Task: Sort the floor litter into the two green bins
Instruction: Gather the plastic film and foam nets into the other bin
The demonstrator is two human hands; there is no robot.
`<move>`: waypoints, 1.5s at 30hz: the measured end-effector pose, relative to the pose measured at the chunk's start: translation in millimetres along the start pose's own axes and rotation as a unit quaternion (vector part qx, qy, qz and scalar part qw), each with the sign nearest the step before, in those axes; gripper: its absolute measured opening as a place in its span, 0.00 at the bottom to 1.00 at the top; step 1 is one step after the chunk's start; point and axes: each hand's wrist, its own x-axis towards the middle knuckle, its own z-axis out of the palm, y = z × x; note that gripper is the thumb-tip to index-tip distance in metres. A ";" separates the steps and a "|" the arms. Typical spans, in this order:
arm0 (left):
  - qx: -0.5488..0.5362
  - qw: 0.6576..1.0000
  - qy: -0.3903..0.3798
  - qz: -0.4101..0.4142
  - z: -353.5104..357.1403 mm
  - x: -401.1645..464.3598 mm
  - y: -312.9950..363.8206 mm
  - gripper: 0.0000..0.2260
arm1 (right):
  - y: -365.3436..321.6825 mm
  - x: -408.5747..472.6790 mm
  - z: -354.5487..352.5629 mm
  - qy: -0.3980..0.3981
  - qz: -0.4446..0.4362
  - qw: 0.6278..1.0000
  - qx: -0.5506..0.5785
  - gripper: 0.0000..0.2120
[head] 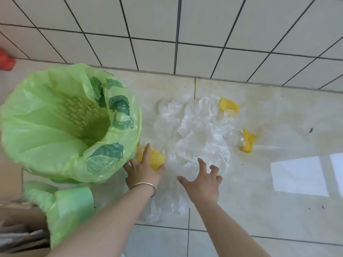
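Observation:
A green bin (46, 141) lined with a green bag stands at the left, empty inside. A second green-lined bin (70, 210) shows partly at the lower left. My left hand (143, 169) grips a yellow foam net (156, 159) on the floor beside the first bin. My right hand (202, 180) hovers with fingers spread over a crumpled clear plastic sheet (196, 138). Two more yellow foam nets lie on the floor, one (229, 105) near the wall and one (248, 140) to the right.
A tiled wall (185, 34) runs behind the litter. A red object (6, 60) sits at the far left by the wall. Cardboard (18, 229) fills the lower left corner. Small dark specks (310, 130) dot the beige floor at the right.

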 end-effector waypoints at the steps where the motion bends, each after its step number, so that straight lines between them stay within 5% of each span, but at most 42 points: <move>1: -0.011 1.000 -0.002 -0.014 4.2 5.2 1.1 0.36 | -0.7 3.3 6.2 -0.012 0.012 1.000 0.005 0.42; 9: -0.144 0.985 0.095 -0.024 44.0 4.2 4.0 0.24 | -13.4 10.6 47.7 0.013 -0.031 0.996 0.077 0.30; 17: -0.245 0.969 -0.023 -0.030 48.0 -4.3 10.4 0.18 | -22.1 6.3 47.2 -0.020 -0.037 0.974 0.221 0.20; 28: -0.343 0.938 -0.035 -0.029 6.9 -24.1 25.2 0.11 | -12.8 -12.9 -4.5 0.047 -0.030 0.968 0.246 0.02; 34: -0.359 0.931 -0.061 0.003 -27.9 -37.5 37.3 0.07 | -16.2 -28.4 -47.7 0.070 -0.007 0.953 0.293 0.13; 41: -0.367 0.921 -0.083 0.096 -89.1 -59.8 60.9 0.12 | -35.8 -54.8 -119.3 0.104 -0.054 0.931 0.345 0.08; 45: -0.404 0.903 -0.076 0.123 -127.2 -71.7 68.5 0.14 | -64.3 -75.5 -144.6 0.099 -0.093 0.906 0.401 0.20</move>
